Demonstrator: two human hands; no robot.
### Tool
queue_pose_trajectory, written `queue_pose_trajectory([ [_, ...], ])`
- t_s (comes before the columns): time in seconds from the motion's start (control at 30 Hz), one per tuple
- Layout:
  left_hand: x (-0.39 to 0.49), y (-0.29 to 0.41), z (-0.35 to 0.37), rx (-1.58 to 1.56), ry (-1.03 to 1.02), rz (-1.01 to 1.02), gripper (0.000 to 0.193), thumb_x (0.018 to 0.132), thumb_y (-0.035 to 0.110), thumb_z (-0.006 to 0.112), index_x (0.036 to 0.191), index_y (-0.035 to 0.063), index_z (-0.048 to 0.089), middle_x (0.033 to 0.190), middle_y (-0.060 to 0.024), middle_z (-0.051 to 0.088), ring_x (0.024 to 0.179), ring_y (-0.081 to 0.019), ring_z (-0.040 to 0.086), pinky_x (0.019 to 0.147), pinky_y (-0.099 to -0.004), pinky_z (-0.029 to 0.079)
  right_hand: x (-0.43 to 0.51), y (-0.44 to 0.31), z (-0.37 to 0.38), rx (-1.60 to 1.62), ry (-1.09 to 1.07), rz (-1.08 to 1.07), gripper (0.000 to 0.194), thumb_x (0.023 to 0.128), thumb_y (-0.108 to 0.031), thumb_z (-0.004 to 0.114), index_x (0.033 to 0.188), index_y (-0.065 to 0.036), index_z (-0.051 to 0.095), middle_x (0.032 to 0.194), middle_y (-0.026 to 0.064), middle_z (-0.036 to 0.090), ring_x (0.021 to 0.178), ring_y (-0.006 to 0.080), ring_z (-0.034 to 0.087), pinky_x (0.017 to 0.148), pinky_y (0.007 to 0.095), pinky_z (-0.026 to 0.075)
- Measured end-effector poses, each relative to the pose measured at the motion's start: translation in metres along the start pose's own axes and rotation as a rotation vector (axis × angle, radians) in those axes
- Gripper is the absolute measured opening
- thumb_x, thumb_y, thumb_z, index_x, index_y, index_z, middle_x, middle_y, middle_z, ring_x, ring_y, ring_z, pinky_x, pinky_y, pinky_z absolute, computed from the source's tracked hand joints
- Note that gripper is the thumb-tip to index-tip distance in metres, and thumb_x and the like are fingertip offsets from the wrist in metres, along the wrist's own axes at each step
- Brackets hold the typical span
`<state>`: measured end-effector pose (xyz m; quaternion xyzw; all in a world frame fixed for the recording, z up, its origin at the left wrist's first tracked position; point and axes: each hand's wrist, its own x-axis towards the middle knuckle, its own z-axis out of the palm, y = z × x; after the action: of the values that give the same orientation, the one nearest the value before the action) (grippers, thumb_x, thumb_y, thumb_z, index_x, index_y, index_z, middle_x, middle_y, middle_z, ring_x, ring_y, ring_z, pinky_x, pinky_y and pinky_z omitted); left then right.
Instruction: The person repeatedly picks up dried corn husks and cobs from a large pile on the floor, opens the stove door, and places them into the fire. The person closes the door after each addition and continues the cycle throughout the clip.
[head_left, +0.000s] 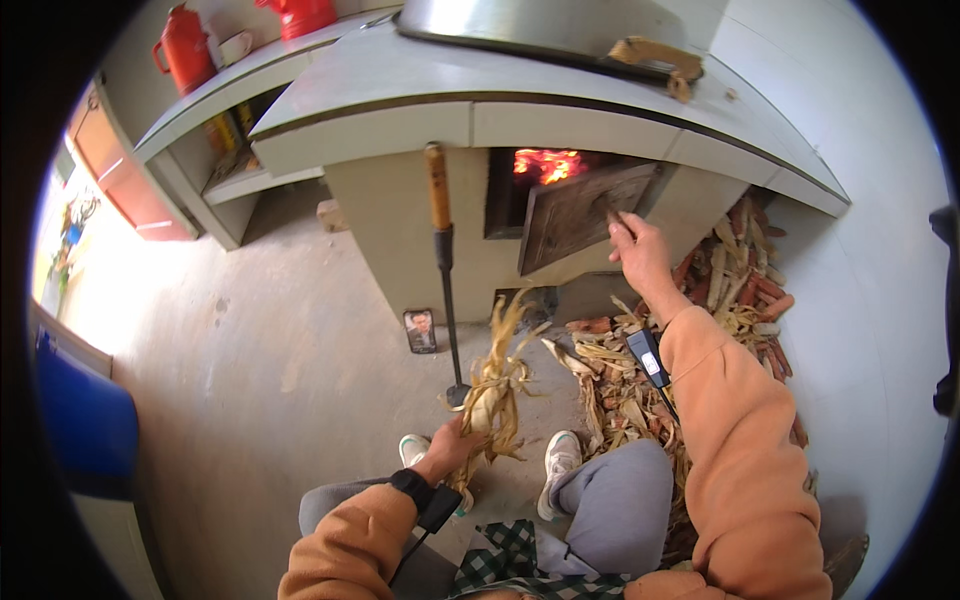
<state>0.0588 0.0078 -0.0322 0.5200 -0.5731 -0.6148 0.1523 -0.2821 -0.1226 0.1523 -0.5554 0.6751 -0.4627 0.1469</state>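
A bundle of dry corn husks is gripped in my left hand, low in front of my knees. My right hand holds the handle of the stove's metal door, which stands partly swung out. Behind the door, red embers and flames glow in the firebox. Left of the firebox, a long-handled iron tool with a wooden grip leans upright against the stove front. Its flat end rests on the floor close to the husks.
Corn cobs and husks are heaped on the right, along the wall. A large metal pot sits on the tiled stove top. A phone leans at the stove's base. Red thermoses and a blue bin are at left.
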Motion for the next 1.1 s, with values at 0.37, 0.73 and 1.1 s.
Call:
queue_pose_trajectory([
  [0.37,0.014,0.087,-0.011,-0.052,-0.075,0.285,0.031,0.093,0.010,0.057,0.122,-0.0018,0.051,0.104,-0.0033,0.063,0.092,-0.0096,0.056,0.081,-0.0268,0.048,-0.010,0.035,-0.118,0.023,-0.266,0.082,0.025,0.090,-0.013,0.056,0.112,0.000,0.061,0.079,0.0076,0.064,0.062,0.0139,0.060,0.062,0.0294,0.047],
  [0.73,0.162,0.239,-0.003,-0.345,-0.033,0.340,0.033,0.096,0.016,0.054,0.124,-0.0003,0.051,0.105,-0.0067,0.063,0.088,-0.0128,0.061,0.078,-0.0295,0.051,0.008,0.068,-0.153,0.113,-0.291,0.030,0.025,0.091,-0.011,0.056,0.112,0.004,0.059,0.091,0.0076,0.065,0.068,0.0131,0.060,0.066,0.0270,0.049],
  [1.1,0.300,0.299,-0.004,0.214,0.309,0.576,0.054,0.086,0.021,0.065,0.131,0.0015,0.044,0.099,-0.0104,0.061,0.084,-0.0197,0.060,0.071,-0.0340,0.049,0.006,0.074,-0.152,0.363,-0.337,0.110,0.025,0.094,-0.011,0.055,0.115,0.003,0.056,0.088,0.0058,0.064,0.066,0.0107,0.060,0.061,0.0227,0.050],
])
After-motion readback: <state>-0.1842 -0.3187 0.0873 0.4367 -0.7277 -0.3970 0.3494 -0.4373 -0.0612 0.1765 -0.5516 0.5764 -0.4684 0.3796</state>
